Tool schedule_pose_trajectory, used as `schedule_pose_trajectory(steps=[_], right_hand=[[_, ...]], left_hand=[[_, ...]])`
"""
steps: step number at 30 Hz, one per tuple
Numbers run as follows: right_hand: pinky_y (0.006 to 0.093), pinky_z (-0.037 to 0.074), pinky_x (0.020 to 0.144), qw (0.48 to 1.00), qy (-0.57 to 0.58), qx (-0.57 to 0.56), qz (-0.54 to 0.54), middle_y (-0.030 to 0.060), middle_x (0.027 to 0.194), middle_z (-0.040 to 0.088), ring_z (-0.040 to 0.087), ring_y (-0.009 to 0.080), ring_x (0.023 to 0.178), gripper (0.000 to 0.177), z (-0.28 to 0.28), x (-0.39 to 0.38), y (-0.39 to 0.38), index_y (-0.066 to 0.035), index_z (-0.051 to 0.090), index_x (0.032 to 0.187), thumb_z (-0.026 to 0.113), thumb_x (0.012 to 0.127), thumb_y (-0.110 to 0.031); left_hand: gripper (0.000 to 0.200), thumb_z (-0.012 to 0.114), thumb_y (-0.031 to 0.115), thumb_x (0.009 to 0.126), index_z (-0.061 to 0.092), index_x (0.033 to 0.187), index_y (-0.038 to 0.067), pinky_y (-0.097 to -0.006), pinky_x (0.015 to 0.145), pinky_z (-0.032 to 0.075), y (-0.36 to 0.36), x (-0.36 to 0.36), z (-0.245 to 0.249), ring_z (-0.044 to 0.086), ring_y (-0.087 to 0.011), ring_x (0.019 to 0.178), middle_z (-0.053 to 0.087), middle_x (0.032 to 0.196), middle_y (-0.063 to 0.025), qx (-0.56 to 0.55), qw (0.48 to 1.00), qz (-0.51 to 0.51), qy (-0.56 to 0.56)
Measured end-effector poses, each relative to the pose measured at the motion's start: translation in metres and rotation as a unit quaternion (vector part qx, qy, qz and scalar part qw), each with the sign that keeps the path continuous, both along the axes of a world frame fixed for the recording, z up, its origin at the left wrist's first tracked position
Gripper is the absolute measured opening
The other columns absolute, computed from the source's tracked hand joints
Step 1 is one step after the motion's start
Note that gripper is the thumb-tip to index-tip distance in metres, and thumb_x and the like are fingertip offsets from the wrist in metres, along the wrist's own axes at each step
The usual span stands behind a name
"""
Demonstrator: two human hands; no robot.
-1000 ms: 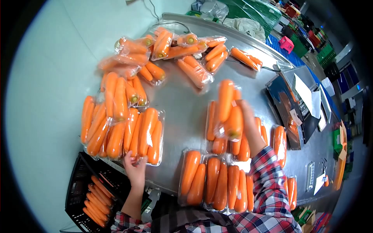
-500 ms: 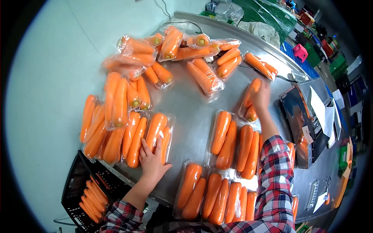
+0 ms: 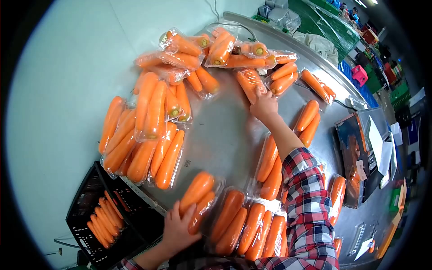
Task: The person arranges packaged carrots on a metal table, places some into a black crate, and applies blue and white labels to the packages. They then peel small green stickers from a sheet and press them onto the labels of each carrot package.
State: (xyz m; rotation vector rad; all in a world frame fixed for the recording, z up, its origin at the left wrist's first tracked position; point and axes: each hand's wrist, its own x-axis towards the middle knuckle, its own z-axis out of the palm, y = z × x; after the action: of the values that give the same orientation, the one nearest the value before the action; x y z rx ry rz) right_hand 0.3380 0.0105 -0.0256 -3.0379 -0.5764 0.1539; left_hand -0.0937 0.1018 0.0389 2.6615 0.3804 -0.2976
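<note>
My left hand (image 3: pixel 178 228) grips a wrapped carrot pack (image 3: pixel 198 193) at the front of the steel table (image 3: pixel 211 130), just left of a row of packs (image 3: pixel 228 216). Farther back, my right hand (image 3: pixel 264 107) lies on the near end of another wrapped pack (image 3: pixel 250 82), its fingers bent over the film. A two-carrot pack (image 3: pixel 308 118) rests to the right of my right forearm. Wrapped packs are heaped at the left (image 3: pixel 155 108) and along the back (image 3: pixel 220 49).
A black crate (image 3: pixel 90 198) with loose carrots stands at the lower left. On the right are a dark machine (image 3: pixel 353 153) with papers on it and a slotted metal piece (image 3: pixel 357 238). Green wrapped stacks (image 3: pixel 324 22) stand behind the table.
My left hand has moved toward the front edge with the carrot pack. My right hand has left the pack at the right and moved left onto the one near the back. The view has shifted.
</note>
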Motion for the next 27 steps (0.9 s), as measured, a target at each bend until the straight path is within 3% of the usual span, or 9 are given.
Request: schedule_pose_trajectory(steps=[3, 4, 6, 9, 13, 16, 19, 20, 27], right_hand=[[0.0437, 0.046, 0.085, 0.994, 0.02, 0.063, 0.09, 0.0224, 0.123, 0.043, 0.051, 0.0421, 0.103, 0.07, 0.017, -0.011, 0.0, -0.012, 0.034, 0.134, 0.06, 0.072, -0.031], [0.0432, 0.05, 0.077, 0.967, 0.134, 0.215, -0.033, 0.0155, 0.116, 0.051, 0.059, 0.0381, 0.09, 0.058, 0.035, -0.026, -0.002, -0.01, 0.037, 0.127, 0.058, 0.077, -0.03], [0.0413, 0.052, 0.072, 0.768, 0.424, 0.479, -0.043, 0.0111, 0.104, 0.057, 0.062, 0.0317, 0.08, 0.047, 0.03, -0.039, -0.029, -0.01, 0.038, 0.123, 0.054, 0.083, -0.029], [0.0446, 0.051, 0.083, 0.448, 0.517, 0.722, -0.103, 0.0157, 0.121, 0.049, 0.057, 0.0305, 0.101, 0.051, -0.002, -0.099, -0.04, -0.007, 0.036, 0.129, 0.049, 0.089, -0.037], [0.0393, 0.051, 0.087, 0.362, 0.542, 0.725, -0.224, 0.0187, 0.124, 0.047, 0.054, 0.0358, 0.106, 0.048, -0.01, -0.18, -0.042, 0.0, 0.035, 0.13, 0.037, 0.095, -0.033], [0.0346, 0.052, 0.086, 0.426, 0.551, 0.634, -0.337, 0.0242, 0.12, 0.046, 0.057, 0.0351, 0.101, 0.031, 0.018, -0.208, -0.049, 0.004, 0.041, 0.111, 0.038, 0.095, -0.023], [0.0294, 0.054, 0.081, 0.386, 0.662, 0.584, -0.268, 0.0281, 0.121, 0.047, 0.062, 0.0308, 0.094, 0.029, 0.033, -0.208, -0.075, 0.005, 0.041, 0.11, 0.04, 0.094, -0.02], [0.0334, 0.053, 0.081, 0.42, 0.68, 0.562, -0.215, 0.0279, 0.116, 0.051, 0.063, 0.0295, 0.091, 0.035, 0.036, -0.206, -0.081, 0.004, 0.036, 0.117, 0.041, 0.094, -0.022], [0.026, 0.051, 0.063, 0.706, 0.504, 0.49, -0.085, 0.015, 0.098, 0.062, 0.062, 0.0184, 0.077, 0.041, 0.111, -0.31, -0.164, 0.003, 0.048, 0.117, 0.042, 0.094, -0.03]], left_hand=[[0.075, 0.073, 0.041, 0.062, 0.046, 0.127, 0.016, -0.0466, 0.091, 0.036, -0.018, -0.026, -0.006, 0.04, -0.0398, 0.107, 0.031, 0.135, -0.0208, 0.039, 0.998, -0.038, -0.044], [0.074, 0.073, 0.043, 0.064, 0.046, 0.127, 0.016, -0.0465, 0.091, 0.036, -0.019, -0.03, -0.005, 0.04, -0.0393, 0.107, 0.031, 0.135, -0.021, 0.021, 0.998, -0.03, -0.05], [0.072, 0.072, 0.043, 0.067, 0.045, 0.126, 0.012, -0.0464, 0.092, 0.035, -0.015, -0.037, -0.01, 0.042, -0.038, 0.107, 0.033, 0.134, -0.0209, -0.037, 0.996, -0.001, -0.078], [0.071, 0.072, 0.04, 0.068, 0.045, 0.125, 0.007, -0.0461, 0.094, 0.035, -0.017, -0.049, -0.017, 0.042, -0.0375, 0.111, 0.035, 0.133, -0.0209, -0.068, 0.988, 0.02, -0.134], [0.06, 0.071, 0.022, 0.074, 0.045, 0.123, 0.002, -0.0417, 0.1, 0.033, -0.022, -0.069, -0.024, 0.04, -0.0369, 0.119, 0.037, 0.133, -0.0209, -0.124, 0.971, 0.067, -0.194], [0.048, 0.064, 0.012, 0.079, 0.045, 0.122, 0.001, -0.0343, 0.096, 0.037, -0.035, -0.103, -0.019, 0.048, -0.0256, 0.11, 0.049, 0.119, -0.0149, -0.209, 0.914, 0.261, -0.228], [0.034, 0.055, 0.008, 0.085, 0.048, 0.118, 0.0, -0.0273, 0.091, 0.039, -0.054, -0.145, -0.05, 0.051, -0.0155, 0.098, 0.054, 0.106, -0.0071, -0.421, 0.731, 0.479, -0.242], [0.03, 0.052, 0.009, 0.088, 0.05, 0.116, 0.0, -0.0261, 0.089, 0.041, -0.058, -0.158, -0.058, 0.053, -0.0141, 0.097, 0.057, 0.104, -0.0062, -0.412, 0.744, 0.497, -0.171], [0.048, 0.06, 0.013, 0.086, 0.04, 0.128, 0.001, -0.0292, 0.091, 0.043, -0.107, -0.161, -0.153, 0.053, -0.0189, 0.107, 0.053, 0.116, -0.0153, -0.591, 0.79, 0.153, 0.045]])
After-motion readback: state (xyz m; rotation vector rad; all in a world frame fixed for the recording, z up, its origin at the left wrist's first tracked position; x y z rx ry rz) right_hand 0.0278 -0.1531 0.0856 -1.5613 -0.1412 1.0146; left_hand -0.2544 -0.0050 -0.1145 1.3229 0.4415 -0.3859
